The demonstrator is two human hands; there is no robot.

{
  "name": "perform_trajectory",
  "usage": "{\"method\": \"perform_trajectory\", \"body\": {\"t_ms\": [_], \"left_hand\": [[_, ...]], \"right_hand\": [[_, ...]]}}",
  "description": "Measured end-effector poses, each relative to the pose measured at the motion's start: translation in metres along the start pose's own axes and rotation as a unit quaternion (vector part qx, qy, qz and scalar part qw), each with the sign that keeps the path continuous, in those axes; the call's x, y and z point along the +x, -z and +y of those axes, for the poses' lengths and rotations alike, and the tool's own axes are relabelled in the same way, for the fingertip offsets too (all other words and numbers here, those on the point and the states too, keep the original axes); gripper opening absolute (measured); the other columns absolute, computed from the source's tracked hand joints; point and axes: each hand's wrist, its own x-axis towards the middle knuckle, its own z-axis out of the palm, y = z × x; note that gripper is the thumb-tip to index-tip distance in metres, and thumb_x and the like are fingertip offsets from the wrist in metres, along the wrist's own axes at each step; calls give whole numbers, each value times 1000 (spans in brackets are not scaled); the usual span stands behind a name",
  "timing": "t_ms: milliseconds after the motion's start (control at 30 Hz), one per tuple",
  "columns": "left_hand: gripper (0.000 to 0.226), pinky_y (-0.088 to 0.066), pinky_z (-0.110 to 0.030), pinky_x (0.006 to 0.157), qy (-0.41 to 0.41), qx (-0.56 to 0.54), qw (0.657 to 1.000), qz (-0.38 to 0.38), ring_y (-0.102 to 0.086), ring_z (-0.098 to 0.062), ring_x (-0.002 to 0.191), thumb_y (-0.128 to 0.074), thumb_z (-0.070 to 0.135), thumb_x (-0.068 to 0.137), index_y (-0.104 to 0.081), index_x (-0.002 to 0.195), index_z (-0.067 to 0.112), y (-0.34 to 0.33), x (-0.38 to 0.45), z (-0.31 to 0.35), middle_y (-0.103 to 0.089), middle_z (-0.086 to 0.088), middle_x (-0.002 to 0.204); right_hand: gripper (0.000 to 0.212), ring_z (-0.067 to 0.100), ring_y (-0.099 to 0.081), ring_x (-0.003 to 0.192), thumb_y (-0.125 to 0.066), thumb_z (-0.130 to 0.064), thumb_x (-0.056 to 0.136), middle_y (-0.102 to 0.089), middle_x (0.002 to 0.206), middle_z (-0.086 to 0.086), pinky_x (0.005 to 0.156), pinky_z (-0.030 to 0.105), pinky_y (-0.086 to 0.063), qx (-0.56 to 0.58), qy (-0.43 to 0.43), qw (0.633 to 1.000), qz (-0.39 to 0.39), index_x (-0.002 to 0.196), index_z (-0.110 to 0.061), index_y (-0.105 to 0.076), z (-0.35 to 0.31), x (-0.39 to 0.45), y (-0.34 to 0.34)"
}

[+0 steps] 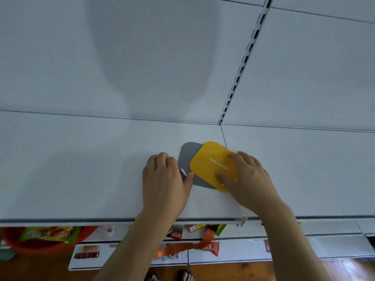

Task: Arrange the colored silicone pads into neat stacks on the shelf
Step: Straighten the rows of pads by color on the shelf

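Observation:
A yellow silicone pad (211, 162) with white lettering lies askew on top of a grey silicone pad (187, 152) on the white shelf (81, 169). My right hand (247, 177) holds the yellow pad, thumb on its top face and fingers at its right edge. At the grey pad's left edge, my left hand (165, 179) grips it, with fingers curled over the edge and the thumb near a small white tag. Most of the grey pad is hidden under the yellow one.
The shelf's front edge (101, 221) runs across the lower view, and a slotted upright (241, 63) rises in the back panel. Lower shelves hold snack packets (212, 247) and a red tub (30, 240). Wooden floor and sandalled feet show at the bottom.

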Motion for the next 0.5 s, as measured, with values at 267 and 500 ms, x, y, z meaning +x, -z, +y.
{"method": "perform_trajectory", "body": {"t_ms": [267, 500], "left_hand": [[50, -43, -36, 104, 58, -3, 996, -75, -42, -25, 131, -62, 64, 91, -70, 104, 16, 10, 20, 1, -49, 0, 132], [25, -42, -31, 71, 23, -88, 995, -41, -52, -22, 89, -66, 28, 94, -44, 84, 20, 13, 11, 25, -52, 2, 91]], "right_hand": [[80, 24, -41, 124, -70, -79, 68, -46, 125, 0, 90, 38, -43, 11, -45, 996, -70, 130, -31, -53, 3, 35, 28], [19, 17, -58, 80, -66, -29, 90, -61, 88, -6, 61, 28, -44, 139, -10, 990, 20, 102, -31, -52, 12, 17, 19]]}}
